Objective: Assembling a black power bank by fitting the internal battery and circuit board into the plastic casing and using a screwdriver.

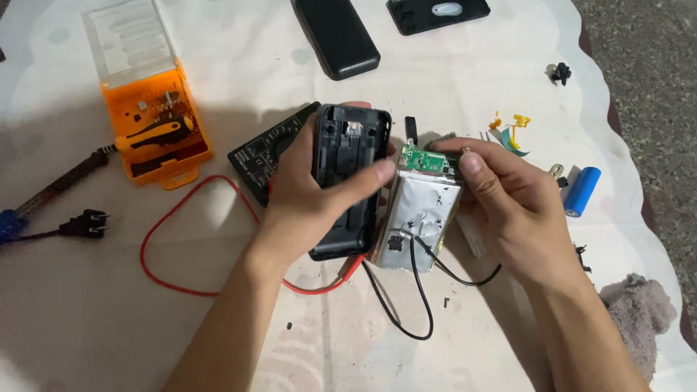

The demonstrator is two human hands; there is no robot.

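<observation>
Holding black casing (pixel 350 156) left-handed (pixel 301 192), silver battery pack (pixel 420 218) right-handed (pixel 508 199)

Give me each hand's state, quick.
Left hand: closed on the empty black plastic casing shell.
Right hand: closed on the silver foil battery pack with green circuit board.

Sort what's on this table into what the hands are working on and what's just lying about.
In hand:
black case, held by the left hand
silver battery pack with green circuit board, held by the right hand

Lying about:
orange screwdriver kit
multimeter
red lead
blue cell
power bank
plug
grey cloth
</observation>
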